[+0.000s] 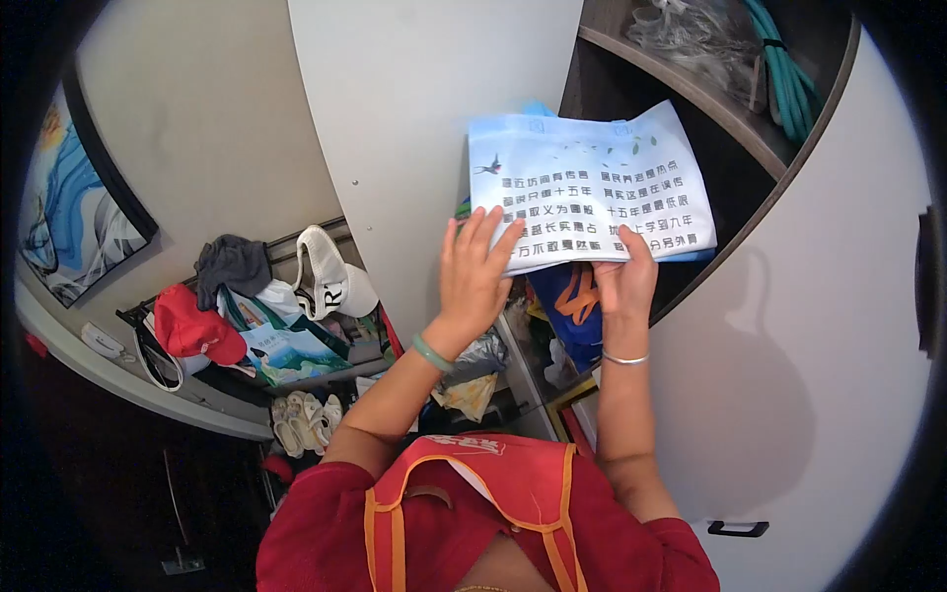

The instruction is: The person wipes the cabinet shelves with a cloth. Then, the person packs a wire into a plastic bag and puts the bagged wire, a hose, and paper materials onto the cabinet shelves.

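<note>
A folded tote bag, pale blue and white with dark Chinese characters and a swallow, is held up before an open cupboard. My left hand grips its lower left corner, with the fingers laid over the printed face. On the lower right edge, my right hand pinches the bag, thumb on top and the other fingers hidden underneath. Just below the bag is a dark blue cloth bag with orange straps, partly covered by my right hand.
A teal coiled hose and clear plastic bags fill the upper shelf. To the left, a rack carries a red cap, a white visor and bags. Shoes stand below. A white cupboard door is at right.
</note>
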`<state>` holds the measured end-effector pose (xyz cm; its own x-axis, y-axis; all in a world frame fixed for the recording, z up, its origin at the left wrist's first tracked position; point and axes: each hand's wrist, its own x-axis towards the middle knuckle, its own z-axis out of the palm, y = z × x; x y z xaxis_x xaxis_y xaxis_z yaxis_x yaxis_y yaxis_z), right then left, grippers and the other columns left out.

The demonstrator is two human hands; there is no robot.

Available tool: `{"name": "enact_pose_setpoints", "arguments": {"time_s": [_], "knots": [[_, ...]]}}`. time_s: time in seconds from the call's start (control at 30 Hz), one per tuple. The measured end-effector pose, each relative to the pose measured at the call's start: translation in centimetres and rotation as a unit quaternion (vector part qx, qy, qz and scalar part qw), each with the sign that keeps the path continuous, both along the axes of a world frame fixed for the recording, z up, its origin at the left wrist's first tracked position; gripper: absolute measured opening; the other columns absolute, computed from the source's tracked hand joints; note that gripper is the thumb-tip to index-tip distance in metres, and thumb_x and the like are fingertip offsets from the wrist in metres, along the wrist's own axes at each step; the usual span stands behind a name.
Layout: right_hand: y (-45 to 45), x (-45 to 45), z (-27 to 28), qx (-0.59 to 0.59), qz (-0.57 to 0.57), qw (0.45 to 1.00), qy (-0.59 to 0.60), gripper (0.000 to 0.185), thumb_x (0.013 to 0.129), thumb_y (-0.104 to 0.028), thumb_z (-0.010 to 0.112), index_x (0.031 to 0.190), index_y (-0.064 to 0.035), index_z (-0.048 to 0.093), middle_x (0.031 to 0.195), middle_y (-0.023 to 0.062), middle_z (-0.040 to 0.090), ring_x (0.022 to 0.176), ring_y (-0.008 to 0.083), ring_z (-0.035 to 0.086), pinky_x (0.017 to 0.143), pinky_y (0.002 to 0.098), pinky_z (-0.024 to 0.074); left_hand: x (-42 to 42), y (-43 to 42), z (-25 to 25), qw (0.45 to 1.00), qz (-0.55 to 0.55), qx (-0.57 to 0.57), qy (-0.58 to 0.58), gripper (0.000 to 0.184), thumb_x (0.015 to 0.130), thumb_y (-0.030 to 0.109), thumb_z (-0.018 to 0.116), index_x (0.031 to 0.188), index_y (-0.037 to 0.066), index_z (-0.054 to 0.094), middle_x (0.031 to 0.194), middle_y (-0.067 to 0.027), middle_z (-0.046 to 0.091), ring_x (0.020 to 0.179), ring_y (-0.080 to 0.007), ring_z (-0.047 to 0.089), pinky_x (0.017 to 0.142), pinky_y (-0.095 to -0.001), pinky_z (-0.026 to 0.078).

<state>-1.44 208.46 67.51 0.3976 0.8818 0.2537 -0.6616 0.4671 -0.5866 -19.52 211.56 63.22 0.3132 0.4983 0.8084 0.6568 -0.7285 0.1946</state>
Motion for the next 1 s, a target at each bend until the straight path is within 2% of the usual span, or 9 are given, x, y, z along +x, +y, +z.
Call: {"name": "enact_pose_setpoints", "arguments": {"time_s": [0.07,0.27,0.4,0.47,0.5,0.6,0.7,0.93,1.0], "knots": [[0.7,1.5,-0.9,-0.014,-0.015,1.0,-0.022,0.045,0.081,-0.003,0.046,0.124,0.0031,0.033,0.115,0.0143,0.048,0.102,0.0256,0.052,0.08,0.0384,0.048,0.5,0.3,0.4,0.999,-0.017,-0.027,0.003,0.068,0.061,-0.003,0.062,0.124,0.013,0.044,0.128,-0.0123,0.04,0.121,-0.0316,0.034,0.101,-0.0482,0.024],[2.1,6.1,-0.6,0.007,-0.157,0.987,0.018,0.039,0.081,-0.004,0.049,0.118,0.0041,0.04,0.113,0.014,0.051,0.103,0.0234,0.053,0.084,0.0327,0.0464,5.7,4.8,2.2,0.984,-0.15,0.091,0.01,0.051,0.068,-0.006,0.049,0.117,0.009,0.05,0.118,-0.0157,0.05,0.111,-0.0346,0.045,0.094,-0.0427,0.036],[3.9,8.1,-1.3,0.043,-0.241,0.968,0.048,0.034,0.083,-0.008,0.052,0.114,0.0035,0.043,0.111,0.0129,0.052,0.102,0.0215,0.051,0.086,0.0329,0.0442,9.4,6.6,3.2,0.975,-0.173,0.13,0.054,0.038,0.077,0.007,0.045,0.114,0.007,0.051,0.113,-0.0169,0.052,0.106,-0.0344,0.048,0.092,-0.041,0.037],[3.7,7.3,-1.7,-0.005,-0.329,0.943,0.052,0.033,0.085,-0.009,0.051,0.114,0.0034,0.042,0.113,0.0129,0.051,0.102,0.0204,0.051,0.085,0.0317,0.0439,10.8,7.3,1.9,0.975,-0.187,0.111,0.047,0.045,0.072,0.0,0.048,0.116,0.009,0.051,0.117,-0.0166,0.051,0.108,-0.034,0.048,0.091,-0.0412,0.038],[3.4,7.0,-2.1,-0.004,-0.29,0.955,0.053,0.034,0.086,-0.01,0.048,0.116,0.0031,0.039,0.116,0.0128,0.049,0.102,0.0203,0.051,0.085,0.0309,0.0436,11.5,7.8,0.6,0.975,-0.19,0.096,0.06,0.044,0.073,0.001,0.047,0.116,0.009,0.051,0.117,-0.0167,0.05,0.107,-0.0343,0.048,0.091,-0.0411,0.038],[4.6,7.2,-4.6,-0.117,-0.355,0.924,0.079,0.038,0.089,-0.015,0.044,0.121,0.0024,0.036,0.119,0.0115,0.048,0.104,0.0201,0.051,0.086,0.032,0.0434,12.3,8.3,-3.1,0.975,-0.195,0.068,0.077,0.042,0.076,0.005,0.045,0.117,0.009,0.05,0.12,-0.0179,0.049,0.108,-0.0353,0.048,0.091,-0.0414,0.038],[4.4,7.0,-5.7,-0.127,-0.311,0.938,0.085,0.036,0.089,-0.017,0.043,0.119,0.0021,0.04,0.119,0.0114,0.049,0.105,0.0196,0.051,0.086,0.0318,0.0427,12.6,9.0,-6.1,0.969,-0.206,0.011,0.132,0.045,0.077,0.003,0.043,0.121,0.008,0.047,0.124,-0.0197,0.046,0.112,-0.0352,0.045,0.093,-0.0414,0.036],[4.3,7.5,-7.0,-0.14,-0.318,0.933,0.1,0.029,0.089,-0.013,0.044,0.114,-0.0006,0.046,0.111,0.0088,0.052,0.097,0.0166,0.052,0.085,0.027,0.0418,13.0,9.9,-3.5,0.961,-0.233,0.023,0.145,0.042,0.077,0.006,0.044,0.12,0.007,0.048,0.12,-0.0194,0.048,0.11,-0.0352,0.047,0.092,-0.0408,0.037],[4.1,8.0,-7.4,-0.069,-0.333,0.938,0.071,0.023,0.086,-0.005,0.043,0.108,0.004,0.046,0.104,0.0117,0.053,0.094,0.0198,0.054,0.085,0.0317,0.046,14.0,10.2,-1.5,0.962,-0.238,0.041,0.127,0.036,0.078,0.01,0.045,0.113,0.006,0.053,0.113,-0.0169,0.053,0.105,-0.0335,0.051,0.088,-0.0397,0.04]]}}
